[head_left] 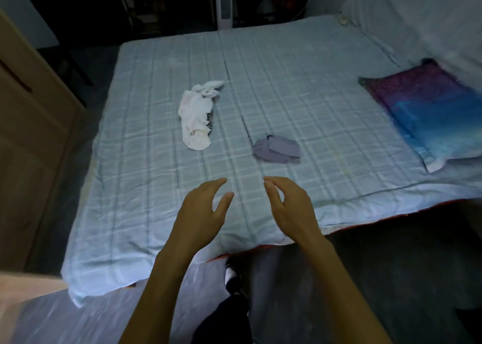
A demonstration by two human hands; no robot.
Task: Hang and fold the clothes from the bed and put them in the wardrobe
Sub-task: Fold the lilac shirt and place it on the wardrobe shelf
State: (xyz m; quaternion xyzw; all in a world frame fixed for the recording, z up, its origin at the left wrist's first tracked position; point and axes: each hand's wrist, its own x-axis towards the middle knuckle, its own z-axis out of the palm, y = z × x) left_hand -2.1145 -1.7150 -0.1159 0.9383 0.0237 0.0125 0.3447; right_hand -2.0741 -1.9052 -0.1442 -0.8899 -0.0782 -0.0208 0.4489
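Observation:
A crumpled white garment [197, 115] with a dark print lies on the bed [313, 95], left of the middle. A small bunched lilac garment [277, 149] lies to its right, nearer the bed's front edge. My left hand [202, 211] and my right hand [289, 205] hover side by side above the near edge of the bed, fingers relaxed and holding nothing. The lilac garment is just beyond my right hand's fingertips.
A purple and blue pillow [427, 114] lies at the bed's right side, with a pale bolster [417, 17] behind it. A wooden wardrobe door [28, 140] stands at the left. A white tower fan [224, 3] is beyond the bed. My foot [232, 278] is on the floor.

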